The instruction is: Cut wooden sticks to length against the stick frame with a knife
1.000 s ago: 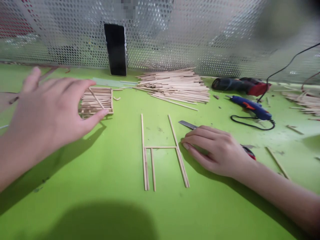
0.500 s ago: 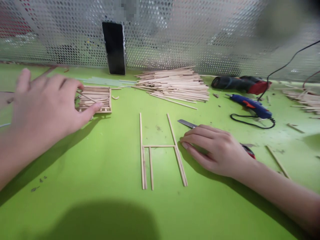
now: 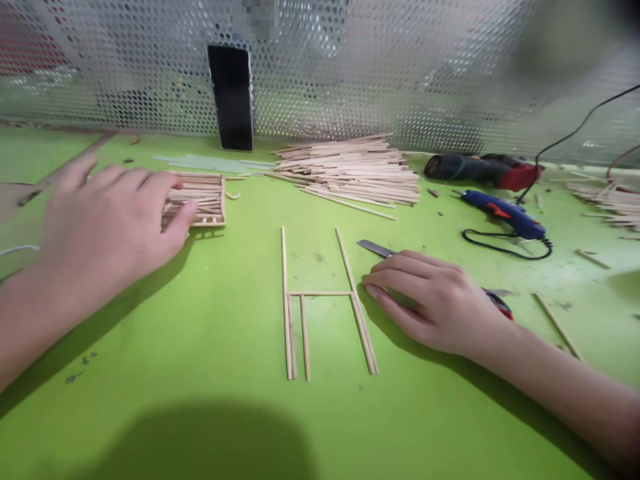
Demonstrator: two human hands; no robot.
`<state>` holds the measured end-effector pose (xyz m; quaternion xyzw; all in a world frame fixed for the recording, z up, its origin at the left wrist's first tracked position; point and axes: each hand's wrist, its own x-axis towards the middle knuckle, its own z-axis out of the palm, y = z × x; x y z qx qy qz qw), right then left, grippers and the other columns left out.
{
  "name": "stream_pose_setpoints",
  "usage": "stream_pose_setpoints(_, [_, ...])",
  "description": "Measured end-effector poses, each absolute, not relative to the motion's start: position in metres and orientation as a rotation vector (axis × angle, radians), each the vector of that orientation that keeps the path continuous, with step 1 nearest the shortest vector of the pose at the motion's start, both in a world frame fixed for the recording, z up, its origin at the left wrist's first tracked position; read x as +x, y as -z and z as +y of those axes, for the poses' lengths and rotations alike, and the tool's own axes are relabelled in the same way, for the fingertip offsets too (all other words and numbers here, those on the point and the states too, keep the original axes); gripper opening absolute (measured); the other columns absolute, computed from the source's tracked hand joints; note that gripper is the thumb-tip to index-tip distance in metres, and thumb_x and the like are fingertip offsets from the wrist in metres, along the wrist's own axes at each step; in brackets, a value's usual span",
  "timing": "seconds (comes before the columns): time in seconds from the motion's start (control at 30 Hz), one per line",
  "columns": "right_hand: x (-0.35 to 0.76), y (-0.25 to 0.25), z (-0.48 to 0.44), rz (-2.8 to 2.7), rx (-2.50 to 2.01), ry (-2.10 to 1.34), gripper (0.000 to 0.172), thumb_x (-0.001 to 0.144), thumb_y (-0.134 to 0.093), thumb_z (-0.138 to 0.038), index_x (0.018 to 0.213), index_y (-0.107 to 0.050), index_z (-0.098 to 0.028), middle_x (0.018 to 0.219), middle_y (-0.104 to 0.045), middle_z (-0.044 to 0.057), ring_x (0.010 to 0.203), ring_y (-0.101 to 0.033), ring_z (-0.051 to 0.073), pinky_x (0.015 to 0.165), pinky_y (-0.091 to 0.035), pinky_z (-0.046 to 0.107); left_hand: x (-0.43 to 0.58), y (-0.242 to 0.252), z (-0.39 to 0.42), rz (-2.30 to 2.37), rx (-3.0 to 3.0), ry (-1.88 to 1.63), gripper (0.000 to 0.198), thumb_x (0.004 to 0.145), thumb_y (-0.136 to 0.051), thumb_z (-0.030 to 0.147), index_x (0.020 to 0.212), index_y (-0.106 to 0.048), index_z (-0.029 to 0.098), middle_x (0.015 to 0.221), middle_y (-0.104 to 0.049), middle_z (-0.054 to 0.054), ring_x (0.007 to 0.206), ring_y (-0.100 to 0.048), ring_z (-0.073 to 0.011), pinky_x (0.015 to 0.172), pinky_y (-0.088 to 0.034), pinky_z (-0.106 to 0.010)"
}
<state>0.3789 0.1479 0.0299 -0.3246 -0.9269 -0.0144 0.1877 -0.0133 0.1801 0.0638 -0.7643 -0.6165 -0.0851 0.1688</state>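
Observation:
My left hand (image 3: 120, 217) is over the left part of a small slatted piece made of sticks (image 3: 205, 197), thumb and forefinger apart at its side. No object shows clearly between those fingers. On the green table, my right hand (image 3: 430, 300) lies palm down with its fingers together over a utility knife (image 3: 375, 249). The blade pokes out past the fingers, a red and black end shows behind the hand, and the handle between is hidden. Between the hands lies an H-like frame of thin sticks (image 3: 320, 293), with a shorter upright stick (image 3: 305, 340) inside its lower left part.
A pile of sticks (image 3: 350, 170) lies at the back, beside pale translucent strips (image 3: 210, 163). A black phone (image 3: 233, 100) leans on the perforated metal screen (image 3: 320, 80). At right are a black and red tool (image 3: 480, 171), a blue glue gun (image 3: 505, 212) with cord, and more sticks (image 3: 610, 203).
My left hand has shifted right, further over the slatted piece. The thin stick seen by its thumb before is no longer distinct. My right hand stays in place over the knife.

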Motion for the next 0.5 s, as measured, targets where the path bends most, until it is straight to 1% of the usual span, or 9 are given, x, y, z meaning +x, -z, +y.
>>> stream_pose_setpoints(0.13, [0.379,-0.030,0.147,-2.604,-0.920,0.022,0.018,0.104,-0.057,-0.020,0.104,-0.075,-0.018,0.099,-0.079,0.006,0.085,-0.074,0.020,0.078,-0.063,0.036,-0.014,-0.062,0.181,-1.747,-2.229,0.284,0.053,0.107,-0.036,0.049,0.134,-0.067,0.015,0.127,-0.075,-0.011,0.131,-0.063,-0.0373,0.127,-0.031,-0.065])
stream_pose_setpoints(0.17, [0.379,-0.030,0.147,-2.603,-0.921,0.020,0.019,0.104,-0.057,-0.020,0.104,-0.075,-0.018,0.099,-0.079,0.006,0.086,-0.074,0.021,0.078,-0.063,0.036,-0.014,-0.062,0.182,-1.745,-2.252,0.295,0.052,0.107,-0.038,0.048,0.134,-0.068,0.014,0.128,-0.074,-0.012,0.131,-0.063,-0.0385,0.125,-0.033,-0.064])
stream_pose_setpoints(0.23, [0.379,-0.029,0.147,-2.604,-0.923,0.021,0.019,0.104,-0.057,-0.021,0.105,-0.076,-0.018,0.100,-0.079,0.006,0.086,-0.074,0.021,0.078,-0.063,0.035,-0.012,-0.061,0.182,-1.677,-2.321,0.328,0.050,0.106,-0.043,0.045,0.133,-0.069,0.012,0.130,-0.073,-0.014,0.128,-0.064,-0.0400,0.117,-0.042,-0.064])
stream_pose_setpoints(0.27, [0.379,-0.029,0.147,-2.607,-0.923,0.023,0.020,0.104,-0.057,-0.021,0.105,-0.076,-0.017,0.100,-0.079,0.006,0.086,-0.074,0.021,0.078,-0.063,0.035,-0.011,-0.059,0.181,-1.595,-2.383,0.357,0.046,0.107,-0.045,0.042,0.131,-0.070,0.012,0.128,-0.074,-0.014,0.124,-0.065,-0.0385,0.112,-0.047,-0.062])
stream_pose_setpoints(0.3, [0.380,-0.029,0.147,-2.607,-0.926,0.029,0.020,0.104,-0.057,-0.021,0.104,-0.076,-0.017,0.100,-0.079,0.006,0.085,-0.074,0.021,0.077,-0.063,0.036,-0.008,-0.057,0.180,-1.470,-2.474,0.384,0.041,0.108,-0.047,0.039,0.129,-0.070,0.013,0.124,-0.075,-0.012,0.119,-0.067,-0.0352,0.108,-0.051,-0.058])
stream_pose_setpoints(0.37, [0.380,-0.029,0.147,-2.581,-0.934,0.061,0.019,0.104,-0.058,-0.020,0.103,-0.076,-0.017,0.098,-0.079,0.006,0.085,-0.074,0.021,0.078,-0.062,0.037,-0.001,-0.051,0.175,-1.177,-2.675,0.452,0.029,0.108,-0.051,0.031,0.123,-0.071,0.018,0.116,-0.077,-0.005,0.109,-0.070,-0.0265,0.104,-0.055,-0.049])
stream_pose_setpoints(0.4, [0.380,-0.030,0.146,-2.558,-0.933,0.085,0.017,0.103,-0.059,-0.020,0.104,-0.076,-0.018,0.098,-0.080,0.006,0.085,-0.075,0.021,0.079,-0.062,0.037,0.003,-0.048,0.171,-1.036,-2.770,0.477,0.025,0.108,-0.053,0.028,0.122,-0.072,0.019,0.114,-0.078,-0.003,0.107,-0.070,-0.0236,0.103,-0.056,-0.045])
stream_pose_setpoints(0.47, [0.379,-0.032,0.144,-2.511,-0.904,0.134,0.014,0.100,-0.062,-0.017,0.104,-0.075,-0.019,0.097,-0.080,0.005,0.085,-0.075,0.021,0.081,-0.061,0.038,0.012,-0.042,0.162,-0.906,-2.894,0.552,0.025,0.109,-0.054,0.029,0.124,-0.071,0.020,0.119,-0.078,-0.004,0.109,-0.071,-0.0226,0.104,-0.055,-0.042])
stream_pose_setpoints(0.5, [0.378,-0.035,0.141,-2.500,-0.875,0.146,0.013,0.099,-0.063,-0.015,0.105,-0.075,-0.019,0.097,-0.080,0.004,0.085,-0.075,0.021,0.082,-0.061,0.038,0.015,-0.039,0.157,-0.900,-2.954,0.550,0.027,0.110,-0.054,0.032,0.129,-0.070,0.021,0.126,-0.076,-0.005,0.114,-0.070,-0.0237,0.107,-0.054,-0.043])
